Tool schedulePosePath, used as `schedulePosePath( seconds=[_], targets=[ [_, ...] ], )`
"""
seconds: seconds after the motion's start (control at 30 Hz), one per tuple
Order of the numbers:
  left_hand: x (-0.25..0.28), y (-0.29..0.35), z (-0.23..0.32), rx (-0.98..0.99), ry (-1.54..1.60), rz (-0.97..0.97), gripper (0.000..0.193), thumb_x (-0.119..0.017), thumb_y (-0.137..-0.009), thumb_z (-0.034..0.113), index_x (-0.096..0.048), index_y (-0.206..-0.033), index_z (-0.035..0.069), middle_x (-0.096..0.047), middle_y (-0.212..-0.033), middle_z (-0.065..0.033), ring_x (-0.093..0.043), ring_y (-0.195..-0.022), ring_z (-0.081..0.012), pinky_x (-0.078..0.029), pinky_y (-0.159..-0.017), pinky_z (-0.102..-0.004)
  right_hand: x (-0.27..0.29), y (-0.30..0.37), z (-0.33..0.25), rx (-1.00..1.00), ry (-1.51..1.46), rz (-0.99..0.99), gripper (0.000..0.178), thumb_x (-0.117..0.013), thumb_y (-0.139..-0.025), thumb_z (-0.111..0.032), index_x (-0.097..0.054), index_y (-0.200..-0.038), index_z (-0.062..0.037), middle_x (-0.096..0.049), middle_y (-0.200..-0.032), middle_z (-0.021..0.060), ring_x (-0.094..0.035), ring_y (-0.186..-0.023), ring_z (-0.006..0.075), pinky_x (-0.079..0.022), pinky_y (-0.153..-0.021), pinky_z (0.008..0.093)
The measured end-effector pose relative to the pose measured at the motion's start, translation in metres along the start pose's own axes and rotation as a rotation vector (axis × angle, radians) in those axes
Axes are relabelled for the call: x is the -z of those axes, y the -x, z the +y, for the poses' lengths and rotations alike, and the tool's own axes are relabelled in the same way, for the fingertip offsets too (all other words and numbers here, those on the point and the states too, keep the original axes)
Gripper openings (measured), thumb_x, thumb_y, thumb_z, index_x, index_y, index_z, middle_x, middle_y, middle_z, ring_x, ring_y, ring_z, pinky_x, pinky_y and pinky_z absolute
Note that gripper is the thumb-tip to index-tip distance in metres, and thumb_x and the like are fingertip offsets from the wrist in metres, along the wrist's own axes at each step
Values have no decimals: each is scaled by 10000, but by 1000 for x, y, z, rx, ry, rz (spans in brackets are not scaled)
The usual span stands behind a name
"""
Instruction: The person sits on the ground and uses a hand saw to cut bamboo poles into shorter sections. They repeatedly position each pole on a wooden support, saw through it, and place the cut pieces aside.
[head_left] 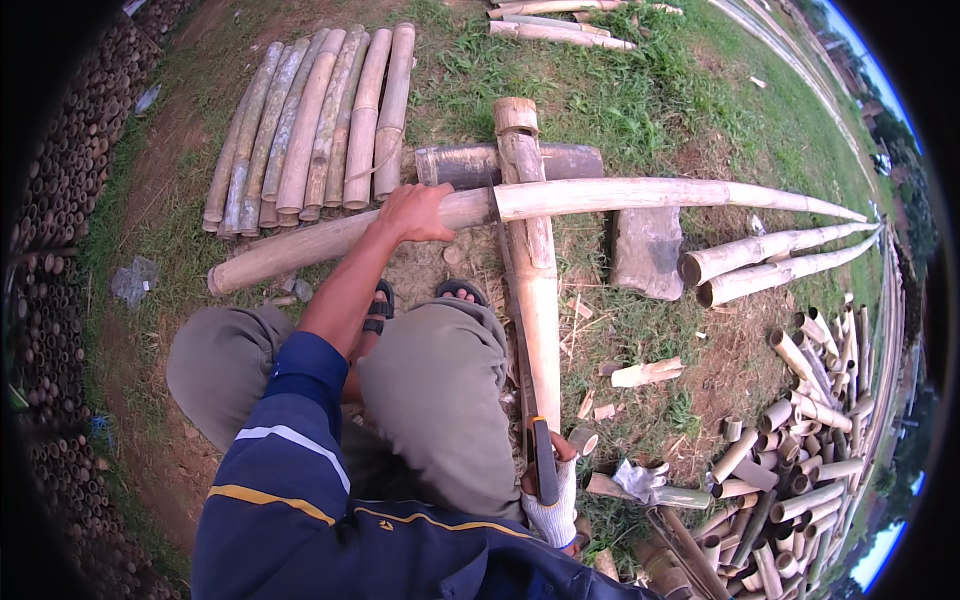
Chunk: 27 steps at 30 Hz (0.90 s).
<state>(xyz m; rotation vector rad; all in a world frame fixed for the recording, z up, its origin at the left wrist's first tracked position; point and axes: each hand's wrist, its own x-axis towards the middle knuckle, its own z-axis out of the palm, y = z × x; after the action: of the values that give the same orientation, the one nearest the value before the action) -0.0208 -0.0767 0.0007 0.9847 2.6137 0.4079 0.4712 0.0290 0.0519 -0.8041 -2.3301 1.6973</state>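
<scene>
A long pale bamboo pole (pixel 620 194) lies crosswise in front of me, resting over another bamboo pole (pixel 540 330) that points toward me. My left hand (pixel 415 212) grips the crosswise pole left of the crossing. In my right hand (pixel 556 492), partly in a white knitted glove, is the handle of a handsaw (pixel 543 460) with dark and yellow colouring. Its long narrow blade runs away from me along the lower pole. The blade's far end meets the crosswise pole just right of my left hand, at a dark line across it.
Beneath the far end of the supporting pole lies a dark log (pixel 455 165), with a stone block (pixel 646 250) nearby. Cut bamboo lengths (pixel 310 120) lie in a row at far left. Two long poles (pixel 770 250) and a heap of short pieces (pixel 790 450) occupy the right.
</scene>
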Motion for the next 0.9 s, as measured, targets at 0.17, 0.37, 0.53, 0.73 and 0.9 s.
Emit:
schedulePosePath(
  seconds=[0.17, 0.37, 0.53, 0.73, 0.9],
  targets=[
    [-4, 3, 9, 21, -29, -29, 865, -894, -699, 510, -672, -1431, 105, -799, -1151, -257, -765, -1108, -429, -604, -1004, -514, -43, -117, -6, 83, -100, 38, 650, -679, -874, 35, -512, -1500, -16, -610, -1182, 106, -598, -1013, 222, -507, -928, 351],
    [-4, -4, -1, -10, -52, -5, 897, -892, -693, 509, -664, -1461, 106, -794, -1180, -264, -764, -1126, -425, -600, -1026, -508, -73, -243, -71, 219, -67, 40, 559, -659, -919, 10, -567, -1470, -10, -645, -1263, 153, -640, -1030, 235, -542, -962, 369],
    [-5, 6, -15, -14, -18, -16, 866, -857, -688, 465, -681, -1449, 90, -794, -1186, -261, -763, -1121, -425, -602, -1028, -508, -38, -106, -30, 59, -106, -71, 706, -641, -891, 91, -443, -1557, -31, -648, -1222, 132, -663, -1085, 205, -529, -973, 338],
    [-8, 2, -3, 14, -34, -8, 887, -885, -678, 492, -673, -1440, 90, -795, -1171, -263, -767, -1105, -429, -601, -1024, -510, -17, -46, -4, 103, -34, 51, 667, -694, -862, 49, -534, -1503, -43, -641, -1096, 84, -625, -869, 180, -513, -834, 315],
    [-9, -4, 4, -3, -43, -9, 880, -882, -684, 499, -675, -1438, 95, -801, -1154, -254, -770, -1100, -428, -604, -1017, -515, -73, -243, -38, 177, 35, 34, 554, -674, -944, -57, -540, -1479, -3, -642, -1268, 151, -644, -1119, 262, -515, -1028, 376]
  ],
)
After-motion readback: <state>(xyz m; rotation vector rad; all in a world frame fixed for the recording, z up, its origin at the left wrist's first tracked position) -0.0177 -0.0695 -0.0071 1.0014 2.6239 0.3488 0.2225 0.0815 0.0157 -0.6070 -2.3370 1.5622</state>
